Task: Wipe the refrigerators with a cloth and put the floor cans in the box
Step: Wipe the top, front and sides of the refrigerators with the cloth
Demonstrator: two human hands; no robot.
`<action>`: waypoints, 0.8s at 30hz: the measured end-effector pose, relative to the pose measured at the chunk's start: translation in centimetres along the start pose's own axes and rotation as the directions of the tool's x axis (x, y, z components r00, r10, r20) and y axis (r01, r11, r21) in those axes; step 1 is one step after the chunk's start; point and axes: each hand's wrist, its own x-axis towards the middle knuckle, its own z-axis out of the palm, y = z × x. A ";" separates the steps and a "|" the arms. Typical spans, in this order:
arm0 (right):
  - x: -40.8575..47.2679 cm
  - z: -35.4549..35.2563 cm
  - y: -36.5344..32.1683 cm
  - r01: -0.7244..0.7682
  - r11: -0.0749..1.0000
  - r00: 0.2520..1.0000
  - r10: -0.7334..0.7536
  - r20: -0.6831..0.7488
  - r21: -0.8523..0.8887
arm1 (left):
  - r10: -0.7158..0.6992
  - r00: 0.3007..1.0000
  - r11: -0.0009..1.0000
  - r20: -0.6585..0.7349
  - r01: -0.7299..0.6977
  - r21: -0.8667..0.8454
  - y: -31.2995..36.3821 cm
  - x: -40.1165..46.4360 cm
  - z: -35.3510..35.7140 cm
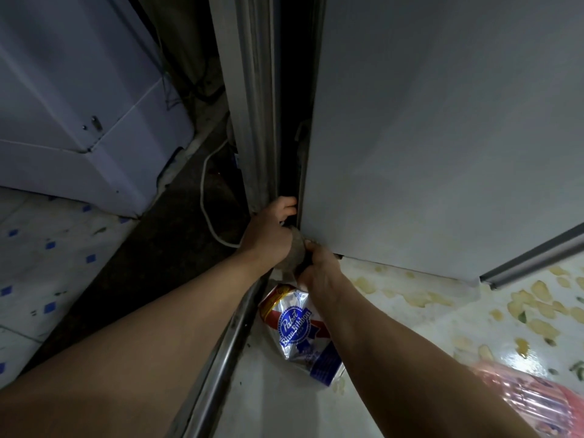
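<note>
A tall white refrigerator point(442, 128) fills the right of the head view, with a dark gap along its left edge. At the refrigerator's bottom left corner, both hands hold a small grey-brown cloth point(295, 252). My left hand point(268, 232) grips the cloth from the left, its fingertips reaching into the gap. My right hand point(319, 270) pinches the cloth from below and the right. A crushed white, blue and red beer can point(297, 327) lies on the floor just under my right wrist. A second white refrigerator point(79, 105) stands at the left.
A grey metal door frame point(249, 105) runs up the middle, with a metal floor rail point(221, 349) below it. A white cable point(208, 197) snakes over the dark floor behind it. Something pink and blurred point(534, 399) shows at the bottom right. The floor tiles point(474, 311) are stained yellow.
</note>
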 end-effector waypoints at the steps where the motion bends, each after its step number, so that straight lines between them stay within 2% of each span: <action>1: -0.1 0.0 0.0 -0.005 1.000 1.000 0.005 0.003 0.012 | -0.002 1.000 1.000 -0.003 0.002 -0.009 0.0 0.0 0.1; 7: -1.0 -0.4 -1.3 -0.006 1.000 1.000 0.006 0.013 0.021 | -0.037 0.999 0.997 -0.012 0.036 -0.063 0.5 -0.1 0.9; 12: -1.7 -2.0 -1.6 0.153 0.987 0.978 -0.157 0.134 0.042 | -0.043 0.998 0.996 -0.040 0.040 -0.080 0.5 -0.1 1.2; 16: -1.9 -2.2 -3.0 0.115 0.976 0.993 -0.119 0.010 0.185 | -0.050 0.997 0.993 -0.050 0.045 -0.105 0.7 -0.2 1.6; 20: -0.9 -3.9 -3.8 0.148 0.966 0.985 -0.125 -0.116 0.212 | -0.055 0.995 0.992 -0.081 0.045 -0.114 0.8 -0.4 1.9; 22: -1.0 -4.7 -4.1 0.182 0.964 0.979 -0.161 -0.121 0.191 | -0.059 0.994 0.993 -0.095 0.049 -0.106 0.9 -0.5 2.2; 24: -2.2 -5.9 -4.3 0.223 0.965 0.975 -0.216 -0.059 0.135 | -0.054 0.994 0.993 -0.092 0.044 -0.107 0.9 -0.7 2.3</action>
